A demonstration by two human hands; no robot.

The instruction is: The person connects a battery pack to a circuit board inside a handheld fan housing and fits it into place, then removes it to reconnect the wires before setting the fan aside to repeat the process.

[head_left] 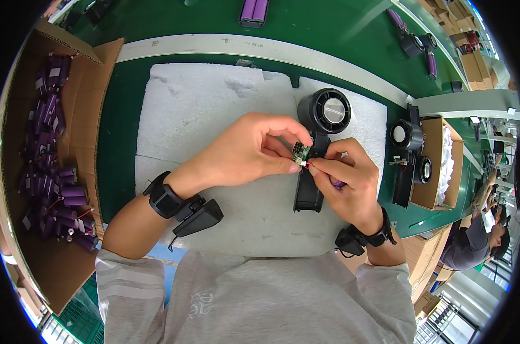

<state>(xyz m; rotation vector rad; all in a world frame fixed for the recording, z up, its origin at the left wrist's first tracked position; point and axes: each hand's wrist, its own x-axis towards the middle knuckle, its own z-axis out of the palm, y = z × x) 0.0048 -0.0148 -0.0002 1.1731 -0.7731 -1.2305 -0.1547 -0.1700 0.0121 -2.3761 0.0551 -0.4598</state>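
Observation:
Between the thumb and fingers of my left hand (pixel 245 146) is a small green circuit board (pixel 301 152) with a white connector on its near edge. My right hand (pixel 349 178) pinches a thin red wire (pixel 310 164) at that connector; whether the plug is fully seated I cannot tell. A purple battery pack (pixel 338 183) shows partly under my right fingers. Beneath both hands lies a black handheld fan (pixel 310 192), its round head (pixel 327 110) pointing away from me and its handle toward me. My fingers hide the handle's middle.
White foam sheets (pixel 197 109) cover the green bench. A cardboard box (pixel 79 132) of purple battery packs (pixel 48 160) stands at left. More black fan parts (pixel 406 155) and a box with white lining (pixel 438 163) are at right. Farther right sits another person (pixel 472 243).

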